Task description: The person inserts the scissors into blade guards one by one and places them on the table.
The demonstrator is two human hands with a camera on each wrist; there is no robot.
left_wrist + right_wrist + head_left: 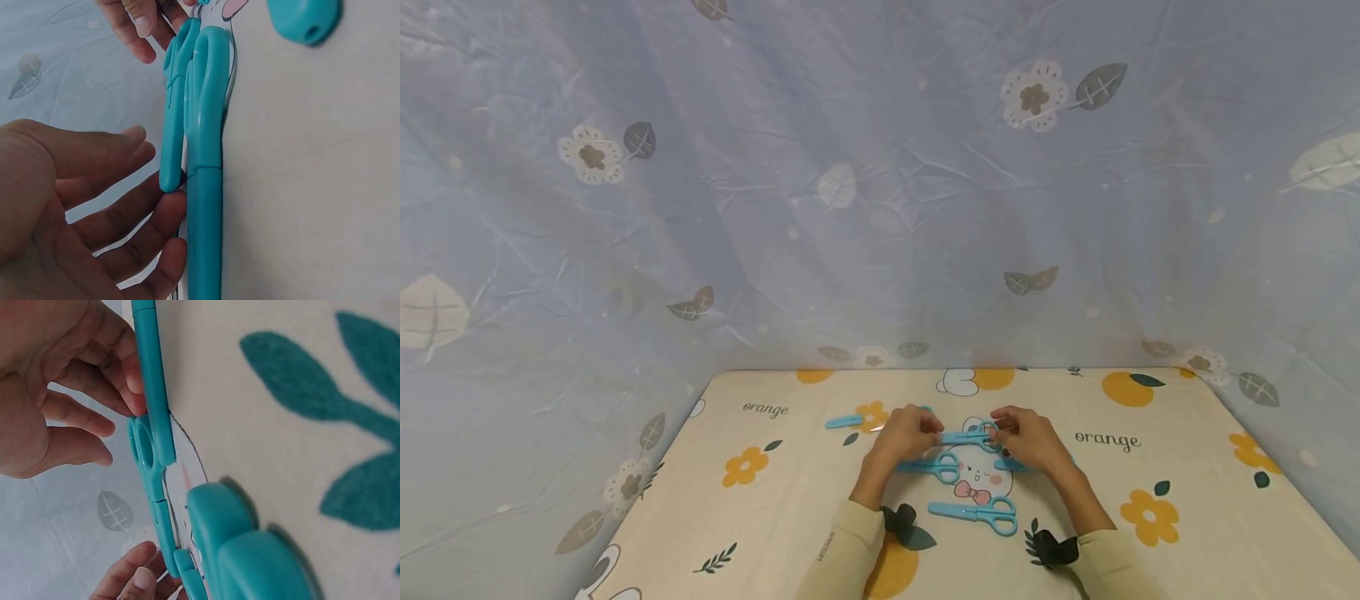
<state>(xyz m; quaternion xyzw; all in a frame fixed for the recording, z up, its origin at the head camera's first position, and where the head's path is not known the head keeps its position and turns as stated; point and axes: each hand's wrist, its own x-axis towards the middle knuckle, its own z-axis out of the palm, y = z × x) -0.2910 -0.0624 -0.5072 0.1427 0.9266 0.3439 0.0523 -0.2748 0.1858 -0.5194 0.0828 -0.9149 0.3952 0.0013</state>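
Note:
A pair of light-blue scissors with a blue blade cover (pixel 958 437) lies between the two hands, handle loops to the right. My left hand (pixel 912 432) is at its covered tip; in the left wrist view the fingers (pixel 140 247) are relaxed beside the tip, thumb apart from it. Beside the handle loops (pixel 144 447) is my right hand (pixel 1030 437), fingers loosely bent and thumb free in the right wrist view. Just nearer lies another covered pair of scissors (pixel 946 468), partly behind the left wrist. A third scissors (pixel 973 510) rests in front.
Partly under the right hand lies another pair with a blue cover (pixel 1011 464). Left of the left hand are a blue cover (pixel 844 422) and a bit of shiny blade (pixel 877 428). The patterned tablecloth (pixel 760 492) meets a grey-blue curtain (pixel 880 250) at the back.

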